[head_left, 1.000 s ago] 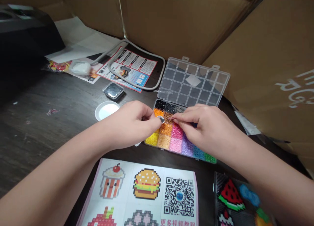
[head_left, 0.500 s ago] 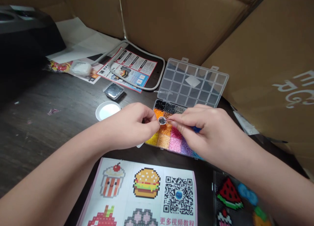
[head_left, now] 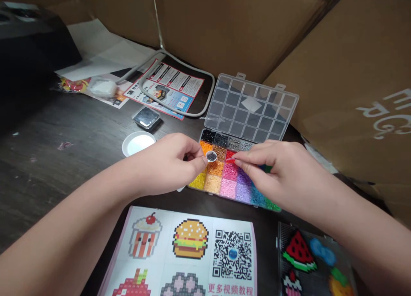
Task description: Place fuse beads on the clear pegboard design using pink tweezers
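My left hand [head_left: 170, 163] is closed in a pinch on a small round silvery piece [head_left: 211, 155], held just above the open bead box [head_left: 233, 176]. My right hand [head_left: 276, 172] is also closed in a pinch, its thumb and forefinger pressed together a short way right of the round piece, over the red and pink compartments. What those fingers grip is too small to name. The box holds coloured beads sorted by compartment, and its clear lid [head_left: 252, 110] leans open behind it.
A pattern sheet [head_left: 189, 253] with a burger, cupcake and QR code lies near me. A pegboard [head_left: 311, 261] with bead figures sits at bottom right. A white dish [head_left: 138, 143], a foil tray [head_left: 147, 117], leaflets, a grey cable [head_left: 180, 73] and cardboard boxes [head_left: 353, 73] lie beyond.
My hands touched at the round piece half a second ago; my right fingertips have since drawn a little to the right, leaving a small gap. The view shifted slightly.
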`<state>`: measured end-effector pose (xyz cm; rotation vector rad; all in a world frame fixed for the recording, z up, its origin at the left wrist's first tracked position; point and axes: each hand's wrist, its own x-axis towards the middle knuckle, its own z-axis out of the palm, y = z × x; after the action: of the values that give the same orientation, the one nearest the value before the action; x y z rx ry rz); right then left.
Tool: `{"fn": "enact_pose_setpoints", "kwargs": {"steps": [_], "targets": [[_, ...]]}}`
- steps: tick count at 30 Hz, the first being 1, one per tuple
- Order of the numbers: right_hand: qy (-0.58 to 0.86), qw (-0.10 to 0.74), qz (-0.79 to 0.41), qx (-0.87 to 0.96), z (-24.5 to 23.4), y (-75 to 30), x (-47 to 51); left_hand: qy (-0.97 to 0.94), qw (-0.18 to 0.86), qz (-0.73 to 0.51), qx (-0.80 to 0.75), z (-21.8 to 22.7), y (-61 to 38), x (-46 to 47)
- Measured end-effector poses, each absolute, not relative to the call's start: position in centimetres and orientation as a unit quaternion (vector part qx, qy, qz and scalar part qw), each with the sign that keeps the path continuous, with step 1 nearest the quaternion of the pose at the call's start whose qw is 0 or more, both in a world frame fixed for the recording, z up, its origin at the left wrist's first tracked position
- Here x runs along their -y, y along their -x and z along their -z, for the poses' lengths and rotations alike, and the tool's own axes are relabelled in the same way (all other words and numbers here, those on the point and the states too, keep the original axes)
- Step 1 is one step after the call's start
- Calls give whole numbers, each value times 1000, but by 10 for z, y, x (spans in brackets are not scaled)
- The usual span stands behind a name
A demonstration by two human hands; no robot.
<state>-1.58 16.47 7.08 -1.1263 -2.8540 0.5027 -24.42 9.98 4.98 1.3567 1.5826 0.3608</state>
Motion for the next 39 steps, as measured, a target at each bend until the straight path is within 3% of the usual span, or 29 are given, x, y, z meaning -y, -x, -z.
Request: {"fn": "enact_pose_setpoints", "kwargs": {"steps": [39], "targets": [[387, -96, -82, 913, -76, 33, -165, -556, 487, -145, -657, -49, 242, -101]]}}
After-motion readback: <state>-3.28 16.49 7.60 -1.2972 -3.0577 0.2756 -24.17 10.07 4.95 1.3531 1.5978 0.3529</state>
